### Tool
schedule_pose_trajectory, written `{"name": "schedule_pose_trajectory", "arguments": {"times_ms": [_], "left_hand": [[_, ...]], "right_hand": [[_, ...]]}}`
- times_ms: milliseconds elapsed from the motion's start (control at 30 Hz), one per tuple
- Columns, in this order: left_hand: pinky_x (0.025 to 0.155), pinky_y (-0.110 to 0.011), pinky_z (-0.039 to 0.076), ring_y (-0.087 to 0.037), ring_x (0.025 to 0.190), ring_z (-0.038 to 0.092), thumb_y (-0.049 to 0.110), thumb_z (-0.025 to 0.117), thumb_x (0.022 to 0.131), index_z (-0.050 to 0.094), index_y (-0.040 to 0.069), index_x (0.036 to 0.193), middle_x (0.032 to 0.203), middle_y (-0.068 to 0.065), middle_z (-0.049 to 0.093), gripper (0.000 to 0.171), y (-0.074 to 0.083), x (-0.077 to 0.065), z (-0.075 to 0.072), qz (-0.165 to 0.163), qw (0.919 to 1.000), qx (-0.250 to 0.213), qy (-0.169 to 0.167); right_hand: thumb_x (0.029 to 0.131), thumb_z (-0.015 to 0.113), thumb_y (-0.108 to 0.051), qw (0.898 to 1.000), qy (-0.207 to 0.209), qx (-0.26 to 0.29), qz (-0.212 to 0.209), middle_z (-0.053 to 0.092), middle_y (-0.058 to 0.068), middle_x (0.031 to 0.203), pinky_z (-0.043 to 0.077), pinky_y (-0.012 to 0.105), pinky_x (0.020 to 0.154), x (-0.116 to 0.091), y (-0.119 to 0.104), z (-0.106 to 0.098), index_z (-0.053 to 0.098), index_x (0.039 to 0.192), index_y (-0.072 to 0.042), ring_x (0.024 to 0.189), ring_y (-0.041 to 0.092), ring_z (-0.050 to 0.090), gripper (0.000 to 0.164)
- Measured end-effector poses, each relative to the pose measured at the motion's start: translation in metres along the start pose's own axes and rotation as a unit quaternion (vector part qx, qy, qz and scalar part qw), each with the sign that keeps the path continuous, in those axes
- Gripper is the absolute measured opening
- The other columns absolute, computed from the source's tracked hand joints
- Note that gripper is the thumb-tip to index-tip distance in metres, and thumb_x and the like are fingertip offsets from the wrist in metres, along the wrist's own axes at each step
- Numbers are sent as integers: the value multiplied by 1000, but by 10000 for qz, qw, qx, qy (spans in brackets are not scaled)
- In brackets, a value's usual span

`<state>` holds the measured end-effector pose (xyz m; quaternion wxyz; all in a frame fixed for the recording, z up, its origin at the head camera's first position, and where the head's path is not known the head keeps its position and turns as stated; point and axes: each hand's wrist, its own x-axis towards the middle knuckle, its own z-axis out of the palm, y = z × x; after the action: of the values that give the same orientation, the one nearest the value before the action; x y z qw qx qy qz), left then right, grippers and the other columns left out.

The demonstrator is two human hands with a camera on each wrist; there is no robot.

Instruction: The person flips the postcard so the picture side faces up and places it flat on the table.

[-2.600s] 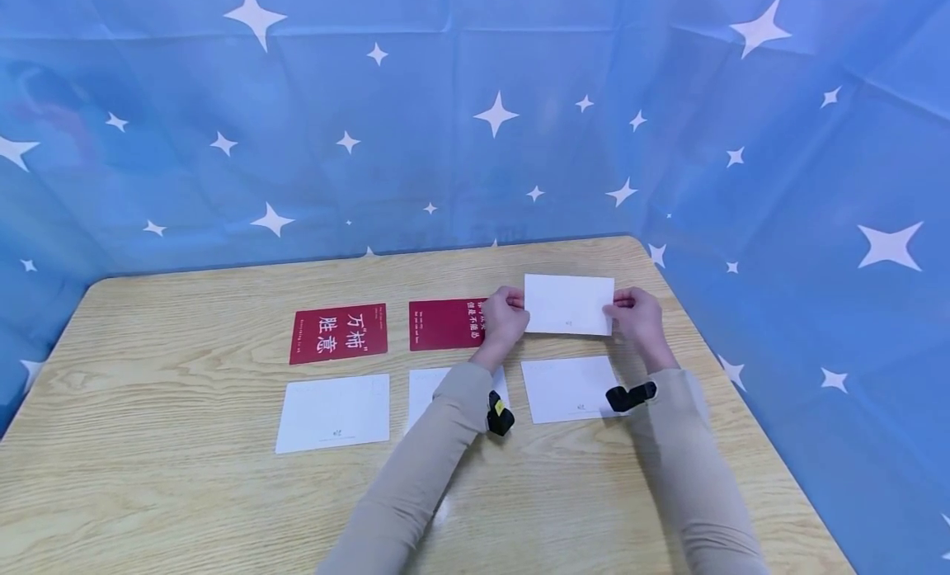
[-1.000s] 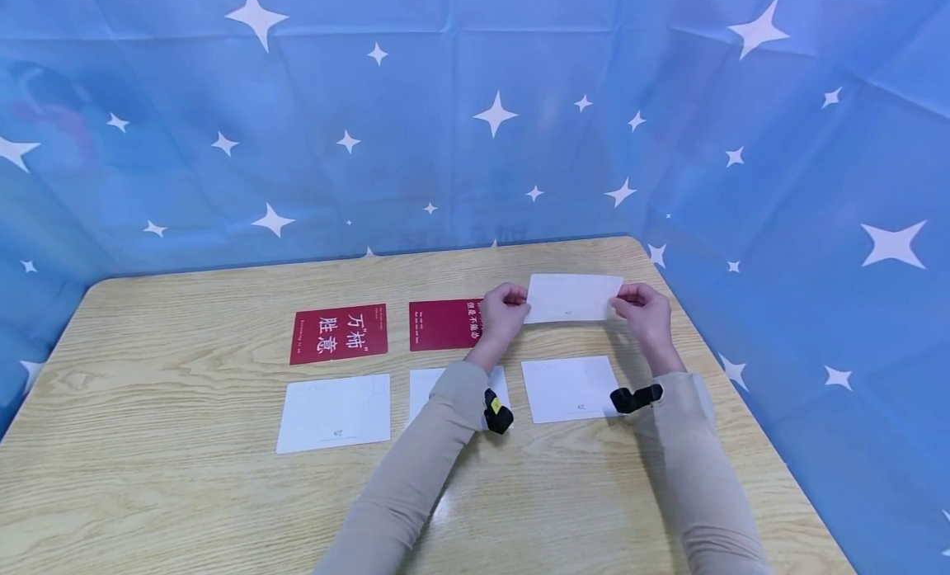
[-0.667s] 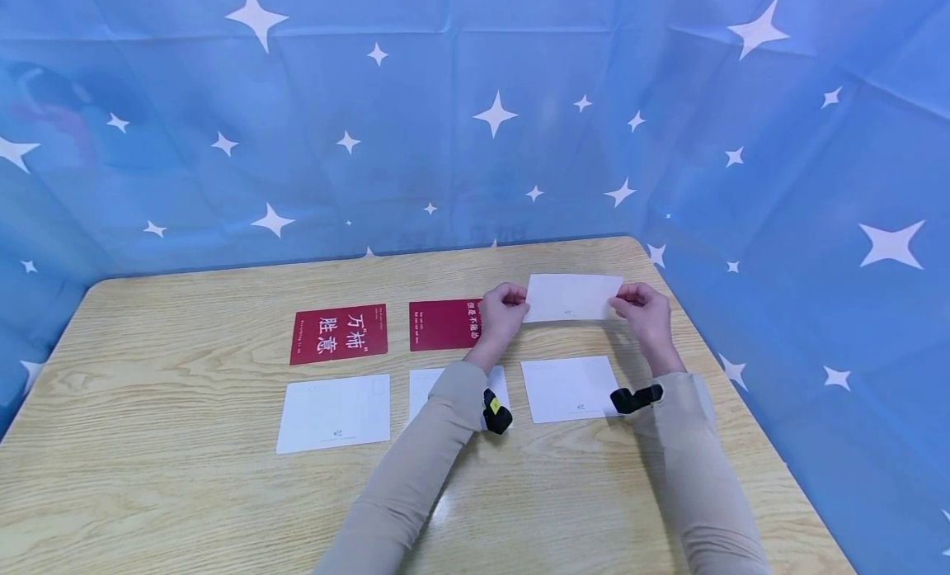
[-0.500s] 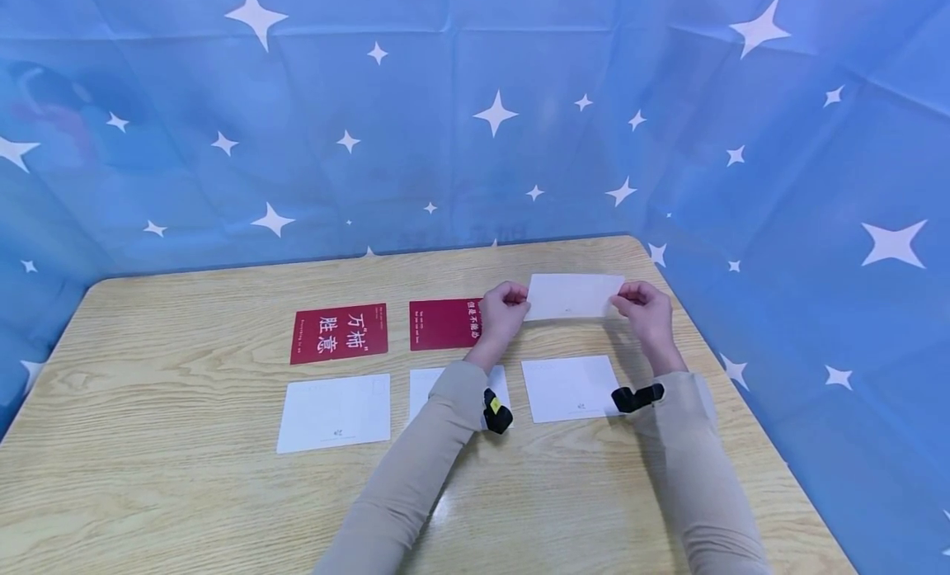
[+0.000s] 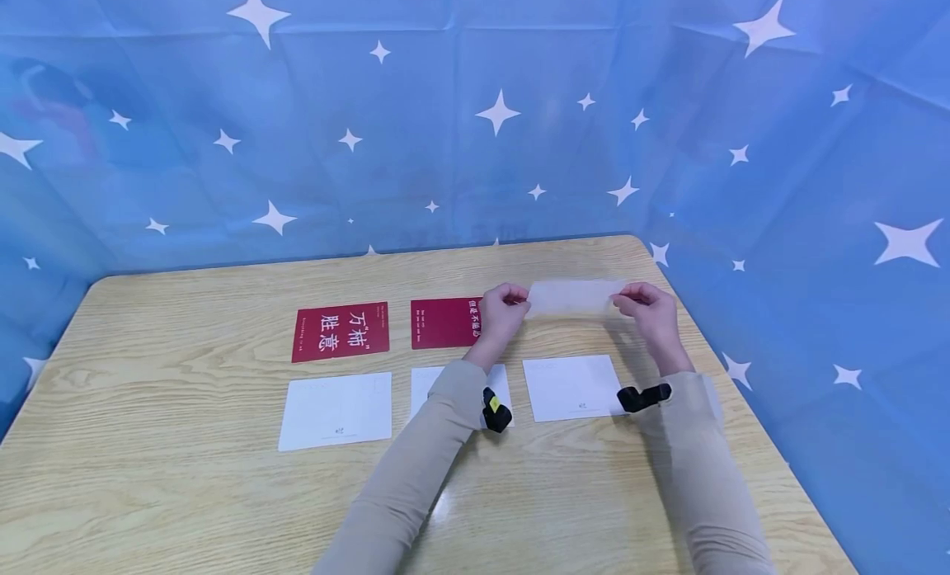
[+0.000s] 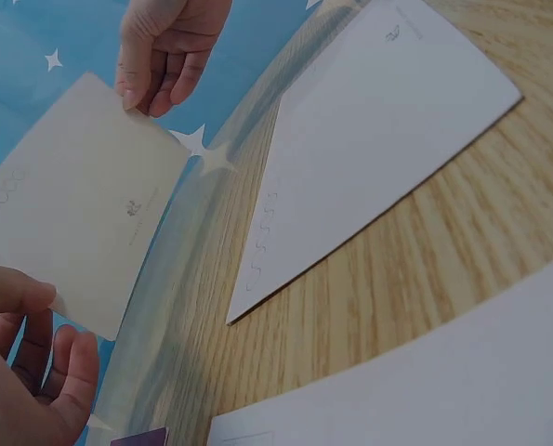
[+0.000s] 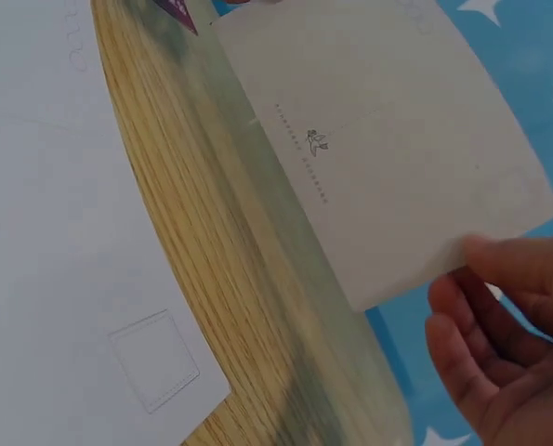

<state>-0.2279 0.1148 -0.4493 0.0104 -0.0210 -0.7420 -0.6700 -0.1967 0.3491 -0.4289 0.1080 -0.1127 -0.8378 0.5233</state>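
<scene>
A white postcard (image 5: pixel 570 299) is held up off the table's far right part, its plain back with a small printed emblem facing me. My left hand (image 5: pixel 502 318) pinches its left edge between thumb and fingers. At the opposite edge, my right hand (image 5: pixel 653 318) has the same kind of pinch, seen close in the right wrist view, where the postcard (image 7: pixel 378 149) bends slightly. Just below lies another white postcard (image 5: pixel 571 388). The left hand partly covers a red postcard (image 5: pixel 443 322) with white characters. The held postcard's front side is hidden.
Another red postcard (image 5: pixel 341 332) lies further left, above a white postcard (image 5: pixel 336 412). A middle white postcard (image 5: pixel 426 384) is partly under my left forearm. The wooden table (image 5: pixel 178 476) ends before a blue star-patterned backdrop (image 5: pixel 416 105).
The held postcard has tilted back, so its face looks narrower and is now blurred. Both hands stay on it; the right has shifted slightly right. The postcards on the table have not moved.
</scene>
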Motion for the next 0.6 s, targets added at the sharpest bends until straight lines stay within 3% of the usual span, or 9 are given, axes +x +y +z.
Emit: {"name": "schedule_pose_trajectory", "arguments": {"times_ms": [167,267,433,600], "left_hand": [[59,-17,45,-9,67,56,1,68,80,71,1,84,83,-7,69,6,-1,1,-1,15,9999,-13,158],[58,-17,44,-7,64,56,1,69,79,72,4,79,80,-6,69,4,-2,2,-1,68,9996,5,275],[61,-17,45,-7,67,56,1,71,79,73,6,78,78,-5,69,5,-3,2,-1,192,9993,-9,306],[64,-18,48,-11,73,59,-1,69,80,73,3,80,81,-8,70,6,-4,2,-1,212,9994,-166,238]], "right_hand": [[88,65,-10,9957,-243,870,-201,65,-10,78,52,18,67,1,4,-4,67,91,-8,70,3,62,5],[88,64,-6,9909,-422,1272,-105,67,-7,79,53,19,67,2,7,-5,69,90,-11,70,5,65,8],[91,54,2,9781,-840,1901,143,69,-1,80,54,22,71,1,5,-6,64,97,-4,75,10,68,13],[94,49,4,9566,-1144,2650,407,68,2,86,53,25,75,-1,1,-8,63,101,2,77,12,68,16]]}}
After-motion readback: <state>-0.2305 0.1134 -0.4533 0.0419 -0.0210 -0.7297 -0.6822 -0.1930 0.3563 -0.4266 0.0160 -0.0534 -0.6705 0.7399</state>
